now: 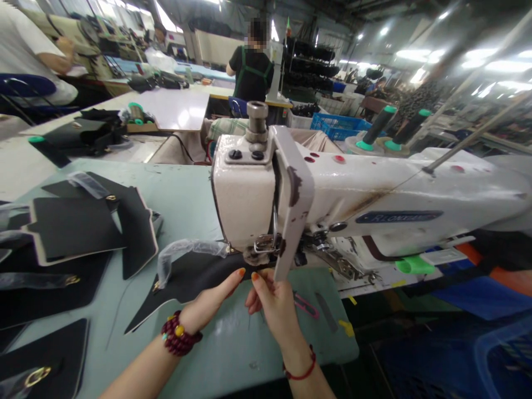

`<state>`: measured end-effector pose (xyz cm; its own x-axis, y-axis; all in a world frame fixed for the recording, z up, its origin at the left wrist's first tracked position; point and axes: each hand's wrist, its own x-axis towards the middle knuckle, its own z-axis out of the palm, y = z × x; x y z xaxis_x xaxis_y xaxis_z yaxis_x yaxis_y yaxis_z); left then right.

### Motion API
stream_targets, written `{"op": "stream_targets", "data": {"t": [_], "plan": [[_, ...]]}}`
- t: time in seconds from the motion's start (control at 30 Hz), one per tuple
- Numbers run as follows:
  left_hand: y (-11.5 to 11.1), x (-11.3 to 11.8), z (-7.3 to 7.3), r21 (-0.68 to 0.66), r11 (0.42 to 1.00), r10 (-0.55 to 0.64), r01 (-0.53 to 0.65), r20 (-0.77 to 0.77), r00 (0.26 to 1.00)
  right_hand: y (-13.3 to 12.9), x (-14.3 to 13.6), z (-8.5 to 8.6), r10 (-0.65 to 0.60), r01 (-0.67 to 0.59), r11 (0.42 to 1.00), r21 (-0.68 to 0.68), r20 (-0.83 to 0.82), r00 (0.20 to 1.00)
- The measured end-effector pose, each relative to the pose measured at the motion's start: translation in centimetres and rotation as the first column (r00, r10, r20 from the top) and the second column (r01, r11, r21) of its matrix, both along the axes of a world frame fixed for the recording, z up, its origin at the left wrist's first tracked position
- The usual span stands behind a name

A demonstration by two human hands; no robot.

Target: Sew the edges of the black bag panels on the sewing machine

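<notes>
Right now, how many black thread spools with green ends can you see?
3: left spool, near the picture's left edge; middle spool and right spool, side by side behind the sewing machine. Others may be hidden.

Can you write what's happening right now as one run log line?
left hand: on black piece | right hand: at its near edge | black piece: partly under sewing machine | pink tool: on table

Panel (191, 277) partly beneath sewing machine (245, 194); other panels (77, 227) left; spools (378, 127) behind
</notes>
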<state>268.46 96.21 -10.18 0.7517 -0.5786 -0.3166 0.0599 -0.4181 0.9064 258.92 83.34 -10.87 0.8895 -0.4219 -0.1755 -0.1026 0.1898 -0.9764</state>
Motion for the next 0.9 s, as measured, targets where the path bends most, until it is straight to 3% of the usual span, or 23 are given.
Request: {"op": "stream_targets", "data": {"t": [0.1,0.23,0.4,0.9], "plan": [[-0.2,-0.2,0.0,-0.002,0.999,0.046,-0.047,-0.18,0.983,-0.1,0.0,0.1,0.009,-0.009,1.0,0.028,-0.011,1.0],[-0.3,-0.2,-0.4,-0.019,0.998,0.052,-0.059,-0.27,0.961,0.1,0.2,0.3,-0.006,0.007,0.998,0.066,-0.017,1.0],[0.0,0.0,-1.0,-0.126,0.991,-0.006,-0.036,-0.315,0.949,0.4,0.4,0.4,-0.036,0.038,0.995,0.091,-0.023,0.999],[-1.0,1.5,-0.6,-0.156,0.985,0.018,-0.072,-0.32,0.947,1.0,1.6,1.4,-0.154,0.155,0.988,0.008,-0.058,0.986]]}}
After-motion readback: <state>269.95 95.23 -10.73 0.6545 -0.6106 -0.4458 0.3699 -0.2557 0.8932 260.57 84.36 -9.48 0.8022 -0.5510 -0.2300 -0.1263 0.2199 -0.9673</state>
